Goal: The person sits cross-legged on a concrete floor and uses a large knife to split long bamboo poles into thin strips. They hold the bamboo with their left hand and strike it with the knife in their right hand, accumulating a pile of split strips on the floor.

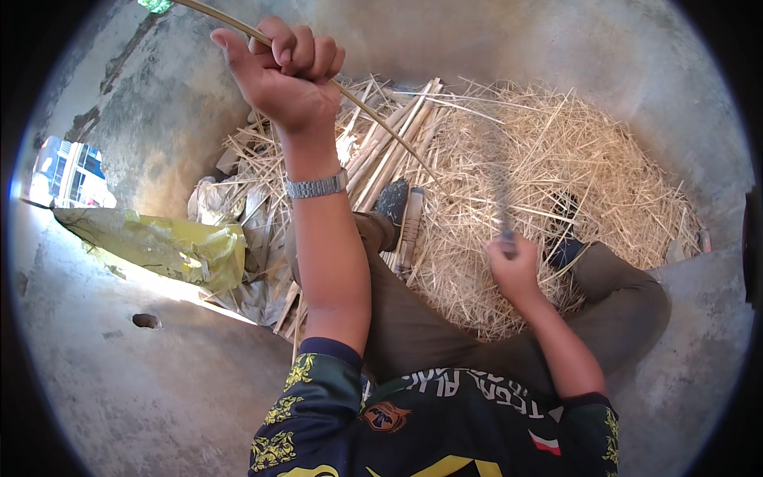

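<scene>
Raised at the upper left, my left hand is closed around a thin bamboo strip. The strip slants from the top edge, through the fingers, down to the shavings in the middle. Lower on the right, my right hand is wrapped around the handle of a knife. Motion smears its long, narrow blade, which points away from me over the shavings. Blade and strip are apart. Between my legs and beyond them spreads a heap of pale bamboo shavings.
Split bamboo lengths lie left of the heap, beside my dark shoe. A brown, ridged stick-like piece rests near that shoe. Yellow plastic sheeting hangs at the left. Concrete walls surround me; a small hole shows lower left.
</scene>
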{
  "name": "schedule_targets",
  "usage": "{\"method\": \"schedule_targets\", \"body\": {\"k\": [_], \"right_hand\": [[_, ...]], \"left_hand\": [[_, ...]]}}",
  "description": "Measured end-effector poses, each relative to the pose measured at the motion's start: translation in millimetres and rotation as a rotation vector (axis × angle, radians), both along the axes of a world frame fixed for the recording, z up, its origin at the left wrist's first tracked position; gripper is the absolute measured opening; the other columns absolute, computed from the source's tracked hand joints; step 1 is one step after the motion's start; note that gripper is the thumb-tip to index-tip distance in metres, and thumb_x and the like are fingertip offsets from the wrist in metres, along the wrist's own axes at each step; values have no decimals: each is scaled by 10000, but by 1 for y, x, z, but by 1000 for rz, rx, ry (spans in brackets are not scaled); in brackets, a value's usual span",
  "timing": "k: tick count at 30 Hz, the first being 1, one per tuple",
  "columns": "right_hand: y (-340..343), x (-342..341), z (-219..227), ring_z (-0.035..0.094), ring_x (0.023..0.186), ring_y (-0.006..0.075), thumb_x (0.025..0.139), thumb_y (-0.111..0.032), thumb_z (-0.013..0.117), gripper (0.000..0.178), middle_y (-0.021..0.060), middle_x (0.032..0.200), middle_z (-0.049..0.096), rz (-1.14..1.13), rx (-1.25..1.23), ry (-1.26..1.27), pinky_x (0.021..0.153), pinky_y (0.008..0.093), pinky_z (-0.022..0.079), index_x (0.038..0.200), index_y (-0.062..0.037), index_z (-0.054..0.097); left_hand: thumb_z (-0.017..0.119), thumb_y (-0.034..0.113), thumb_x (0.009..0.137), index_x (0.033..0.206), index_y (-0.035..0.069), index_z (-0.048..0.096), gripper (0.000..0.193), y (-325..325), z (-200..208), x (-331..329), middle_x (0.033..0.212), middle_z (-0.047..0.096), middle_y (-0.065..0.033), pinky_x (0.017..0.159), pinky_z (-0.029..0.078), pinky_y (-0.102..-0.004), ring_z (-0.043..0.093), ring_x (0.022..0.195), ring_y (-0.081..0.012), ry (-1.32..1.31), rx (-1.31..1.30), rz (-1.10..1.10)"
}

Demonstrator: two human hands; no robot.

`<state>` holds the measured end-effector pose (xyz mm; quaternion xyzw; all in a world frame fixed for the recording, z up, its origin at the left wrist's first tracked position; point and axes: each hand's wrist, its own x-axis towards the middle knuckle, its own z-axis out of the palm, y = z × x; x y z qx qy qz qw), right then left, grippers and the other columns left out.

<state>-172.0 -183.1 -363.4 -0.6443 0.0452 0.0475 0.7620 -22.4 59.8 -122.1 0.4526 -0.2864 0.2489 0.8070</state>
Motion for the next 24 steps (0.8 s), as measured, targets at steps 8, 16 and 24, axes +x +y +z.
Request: {"method": "schedule_targets", "body": {"k": [8,16,24], "right_hand": [[-19,9,23,525,465,180,809,-195,650,258,85,529,537,225,-674,70,473,361,415,672,10,575],[-10,12,25,459,391,100,832,-162,694,203,2,564,535,469,227,643,396,301,389,728,-35,575],[13,-3,15,435,544,19,921,-187,703,249,-61,606,508,-69,-166,-212,492,227,352,780,-24,580]], "left_hand": [[305,849,893,635,148,304,747,8,-2,-2,499,183,49,457,99,-300,101,440,-99,0,7,-5],[344,907,827,633,150,327,782,15,-4,6,526,222,35,487,124,-309,129,460,-109,6,26,72],[362,753,952,624,200,346,643,-6,-4,1,472,234,69,382,142,-248,193,385,-78,-47,-108,173]]}}
